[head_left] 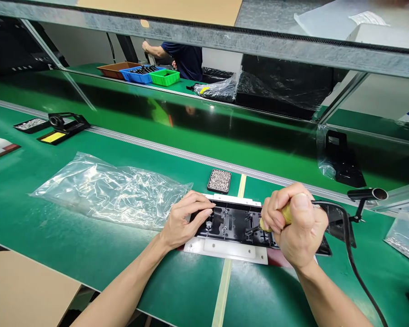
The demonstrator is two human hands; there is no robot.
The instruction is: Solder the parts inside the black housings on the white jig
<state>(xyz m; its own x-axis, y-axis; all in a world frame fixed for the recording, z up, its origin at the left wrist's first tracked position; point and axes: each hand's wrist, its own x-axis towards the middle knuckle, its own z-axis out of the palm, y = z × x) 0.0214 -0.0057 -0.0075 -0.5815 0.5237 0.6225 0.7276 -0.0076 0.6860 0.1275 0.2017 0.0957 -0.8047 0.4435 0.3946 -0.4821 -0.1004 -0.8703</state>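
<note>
Black plastic, moulded with ribs and small posts, makes up the long panel [235, 225] lying low and right of centre in the frame, seated on a white base plate [225, 250] on the green bench mat [88, 236]. The left hand [184, 220] rests flat on the panel's left end, fingers spread and pressing down, gripping nothing. The right hand [298, 225] is clenched in a fist around the yellow handle of a powered screwdriver [286, 214], its tip angled down and left into the panel's middle; a black cable [351, 254] trails from the tool toward the lower right corner.

To do this step well, I judge the tool should stand squarer to the screw post than it looks here, since a slanted tip can slip and scar the plastic. The left hand's pressure should stay firm so the panel does not shift on its plate, and the cable wants slack so it does not tug the wrist.

Just above the panel sits a small black tray of screws [219, 180], within easy reach. A crumpled clear plastic bag [112, 188] lies to the left of centre. At upper centre another person in a dark shirt [186, 59] works beside coloured bins [143, 73].
</note>
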